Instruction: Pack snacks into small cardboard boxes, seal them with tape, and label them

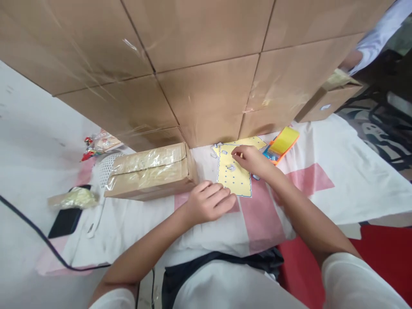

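Observation:
Over a yellow sheet [234, 180] with small blue dots and a wavy blue edge, my right hand [249, 158] has its thumb and fingers drawn together in a pinch. Whatever sits between those fingertips, if anything, is too small to make out. Small pale stickers or paper bits [231, 168] lie on the sheet. My left hand [210, 201] is loosely curled, palm down, by the sheet's lower left edge, and nothing shows in it. Just beyond it lies a taped cardboard box [154, 171]. An orange tape dispenser with a yellow roll [283, 141] is right of the sheet.
Stacked cardboard boxes [206, 86] wall off the far side. At left are a black phone-like object [66, 222], a white perforated item [107, 167], snack packets [99, 143] and a black cable [35, 229]. Another person's sleeve [380, 40] is above a box [328, 101] at right.

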`<state>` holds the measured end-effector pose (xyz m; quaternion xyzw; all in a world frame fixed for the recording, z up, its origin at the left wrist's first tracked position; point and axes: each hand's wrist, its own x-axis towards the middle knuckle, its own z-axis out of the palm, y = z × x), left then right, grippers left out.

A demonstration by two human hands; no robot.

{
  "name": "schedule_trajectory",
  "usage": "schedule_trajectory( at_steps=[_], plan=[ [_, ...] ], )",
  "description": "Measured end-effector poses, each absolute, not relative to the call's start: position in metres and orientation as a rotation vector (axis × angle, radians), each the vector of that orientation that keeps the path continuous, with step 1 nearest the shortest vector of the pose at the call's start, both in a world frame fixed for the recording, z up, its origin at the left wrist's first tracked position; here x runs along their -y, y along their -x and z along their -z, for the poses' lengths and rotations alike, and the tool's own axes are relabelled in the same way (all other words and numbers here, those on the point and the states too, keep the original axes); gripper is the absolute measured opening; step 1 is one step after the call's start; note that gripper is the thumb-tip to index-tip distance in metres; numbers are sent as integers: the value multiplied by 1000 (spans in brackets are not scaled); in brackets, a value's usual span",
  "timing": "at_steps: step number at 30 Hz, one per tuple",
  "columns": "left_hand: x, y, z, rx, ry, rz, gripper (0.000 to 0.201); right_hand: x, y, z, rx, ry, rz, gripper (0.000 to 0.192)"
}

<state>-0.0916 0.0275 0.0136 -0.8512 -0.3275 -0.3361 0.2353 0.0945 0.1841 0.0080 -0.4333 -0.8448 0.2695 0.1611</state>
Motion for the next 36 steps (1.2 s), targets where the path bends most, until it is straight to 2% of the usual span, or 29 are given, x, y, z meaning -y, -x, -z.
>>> schedule_trajectory(
  at_steps=[5,9,13,16,19,22,24,27,30,33,36],
  plan=[
    [-44,80,25,1042,2548,870,3,-188,-94,6,2382,1209,-713,25],
    [-41,89,38,1251,2575,821,8,-177,-113,-26,2338,1240,-914,21],
    [-35,95,41,1306,2609,864,5,-154,-141,-49,2497,1413,-922,25],
    [-34,96,43,1301,2637,917,5,-140,-157,-36,2611,1502,-886,21],
    [-34,95,42,1281,2656,925,8,-135,-163,-16,2618,1624,-778,27],
    [-33,96,41,1278,2649,958,7,-135,-164,-7,2572,1669,-772,19],
    [-32,97,41,1279,2654,983,6,-137,-164,-10,2450,1574,-908,18],
    [-32,96,42,1267,2668,1038,3,-141,-159,-20,2118,1322,-1298,12],
    [-38,92,36,1170,2642,1111,5,-146,-139,-24,1826,1051,-1676,21],
    [-33,99,13,901,2526,1132,11,-153,-103,-17,1636,921,-1906,30],
    [8,126,-29,798,2499,1007,7,-155,-58,-2,1552,861,-1979,31]
  ],
)
